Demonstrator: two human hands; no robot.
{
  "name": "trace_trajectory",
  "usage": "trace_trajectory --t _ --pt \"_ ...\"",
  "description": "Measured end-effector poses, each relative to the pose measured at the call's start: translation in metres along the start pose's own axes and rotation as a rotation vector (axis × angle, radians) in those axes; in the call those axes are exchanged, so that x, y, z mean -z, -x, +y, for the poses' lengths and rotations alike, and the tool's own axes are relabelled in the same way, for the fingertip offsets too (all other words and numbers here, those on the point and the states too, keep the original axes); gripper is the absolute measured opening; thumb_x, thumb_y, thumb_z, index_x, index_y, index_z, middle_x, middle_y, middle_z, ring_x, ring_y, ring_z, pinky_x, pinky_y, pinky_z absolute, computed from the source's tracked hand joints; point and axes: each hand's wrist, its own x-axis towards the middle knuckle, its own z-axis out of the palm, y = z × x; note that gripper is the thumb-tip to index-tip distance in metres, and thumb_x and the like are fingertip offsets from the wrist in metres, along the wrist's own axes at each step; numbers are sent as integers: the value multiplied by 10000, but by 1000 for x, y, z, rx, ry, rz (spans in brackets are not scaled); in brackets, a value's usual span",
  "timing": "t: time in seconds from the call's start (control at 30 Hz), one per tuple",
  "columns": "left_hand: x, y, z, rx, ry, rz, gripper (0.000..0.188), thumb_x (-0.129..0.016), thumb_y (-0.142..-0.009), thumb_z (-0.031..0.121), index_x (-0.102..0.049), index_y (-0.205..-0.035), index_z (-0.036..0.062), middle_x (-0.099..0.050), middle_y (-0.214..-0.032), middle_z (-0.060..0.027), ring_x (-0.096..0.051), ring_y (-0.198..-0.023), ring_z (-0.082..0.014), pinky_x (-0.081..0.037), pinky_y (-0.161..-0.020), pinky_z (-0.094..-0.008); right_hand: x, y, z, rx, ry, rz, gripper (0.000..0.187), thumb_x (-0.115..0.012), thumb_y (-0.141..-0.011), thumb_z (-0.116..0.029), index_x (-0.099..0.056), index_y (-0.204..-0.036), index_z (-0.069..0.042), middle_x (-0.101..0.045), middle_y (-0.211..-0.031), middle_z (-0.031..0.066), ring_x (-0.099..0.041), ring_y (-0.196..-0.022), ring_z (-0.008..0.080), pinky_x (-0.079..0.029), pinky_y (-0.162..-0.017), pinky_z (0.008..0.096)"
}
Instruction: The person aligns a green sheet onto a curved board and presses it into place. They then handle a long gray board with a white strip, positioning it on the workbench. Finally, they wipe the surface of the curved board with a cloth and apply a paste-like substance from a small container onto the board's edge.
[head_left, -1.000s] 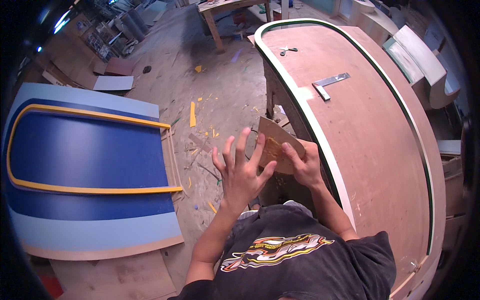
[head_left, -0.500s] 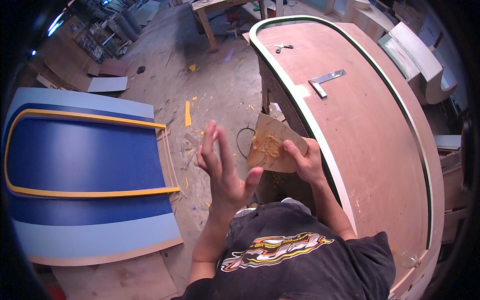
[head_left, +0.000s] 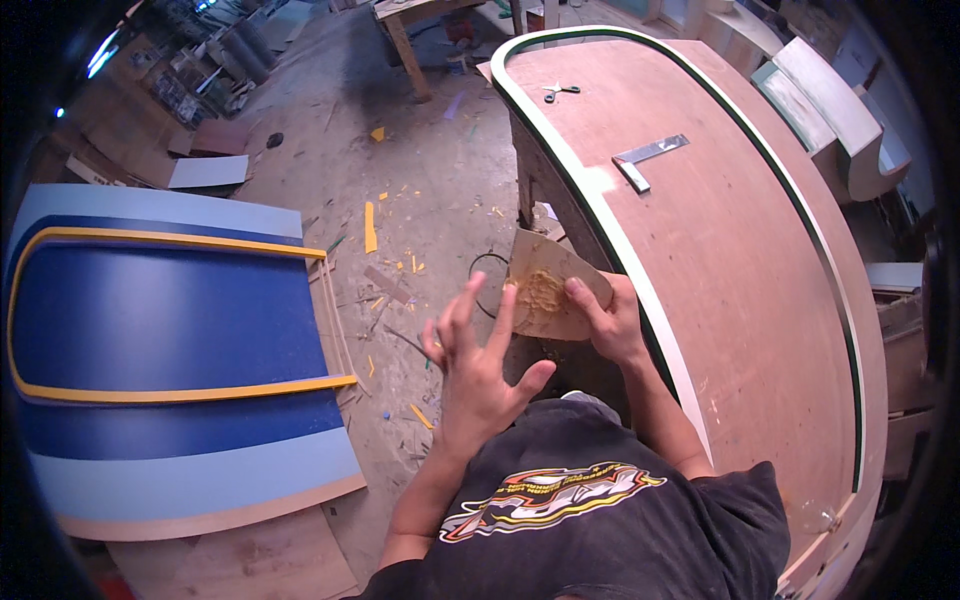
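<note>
Right hand (head_left: 607,322) pinches a flat brown board scrap (head_left: 553,283) with a yellowish putty blob (head_left: 540,293) on it, held just left of the curved plywood tabletop (head_left: 740,260), near its pale edge band (head_left: 620,250). Left hand (head_left: 478,365) spread wide, holding nothing, index tip touching the putty. Blue panel with yellow trim (head_left: 160,330) lies left on the floor. Steel square (head_left: 648,160) and scissors (head_left: 560,91) sit far on the tabletop.
</note>
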Motion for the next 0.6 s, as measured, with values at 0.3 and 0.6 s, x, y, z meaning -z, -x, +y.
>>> trace_trajectory --t 0.3,0.6 --pt "20 -48 -16 240 740 143 610 -610 -955 428 -524 -1355 -24 -627 -1202 -190 -601 -1073 -209 -440 -951 -372 3 -4 3 93 -134 -187 316 -620 -959 -251 -630 -812 28 -589 -667 14 -533 -616 80 -425 -554 268" --pt "-22 -37 -35 485 1535 44 318 -696 -858 -41 -660 -1173 -24 -692 -1022 -68 -635 -902 -117 -515 -885 -274 6 -3 -1 -4 -122 -151 310 -627 -952 -244 -626 -802 27 -592 -680 4 -542 -637 78 -438 -570 262"
